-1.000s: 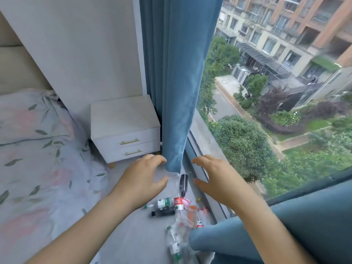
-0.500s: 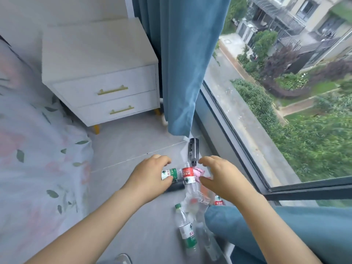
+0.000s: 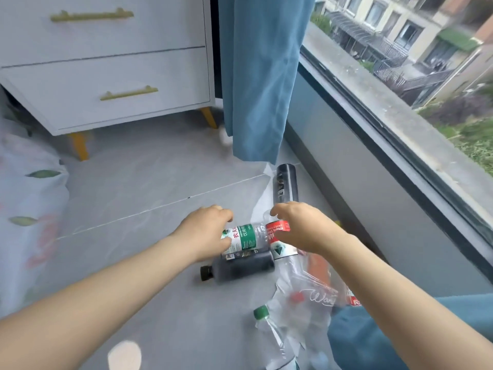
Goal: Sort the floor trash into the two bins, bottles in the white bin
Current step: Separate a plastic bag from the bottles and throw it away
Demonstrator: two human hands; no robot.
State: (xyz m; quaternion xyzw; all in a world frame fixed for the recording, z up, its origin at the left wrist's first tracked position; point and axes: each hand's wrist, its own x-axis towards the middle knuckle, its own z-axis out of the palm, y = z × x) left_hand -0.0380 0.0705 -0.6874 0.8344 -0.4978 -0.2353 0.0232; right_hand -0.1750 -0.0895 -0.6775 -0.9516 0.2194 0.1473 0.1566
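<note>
green-labelled bottle in the curled left grip, red-labelled bottle under the right grip, its hold unclear

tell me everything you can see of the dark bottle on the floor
The dark bottle looks like near-black plastic with a black screw cap pointing left. It lies on its side on the grey floor, uncrushed, seemingly touching the green-label bottle that the left hand grips. A label strip shows along its far edge.
</note>
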